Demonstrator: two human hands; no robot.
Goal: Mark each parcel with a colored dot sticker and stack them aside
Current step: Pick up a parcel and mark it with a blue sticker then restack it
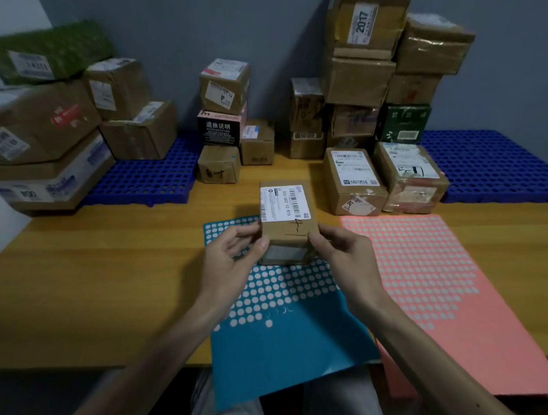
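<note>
A small brown cardboard parcel (286,219) with a white barcode label and handwriting on top sits in the middle of the wooden table, partly over the blue sticker sheet (282,330). My left hand (234,257) grips its left side with thumb and curled fingers. My right hand (338,251) grips its right side the same way. A pink sticker sheet (429,281) lies to the right. Both sheets show many white spots where dots have been peeled off.
Stacked parcels (39,124) stand on a blue grid mat (147,179) at back left. More parcels (223,121) rise at back centre and a tall stack (370,75) at back right. Two parcels (385,179) sit beside another blue mat (492,164).
</note>
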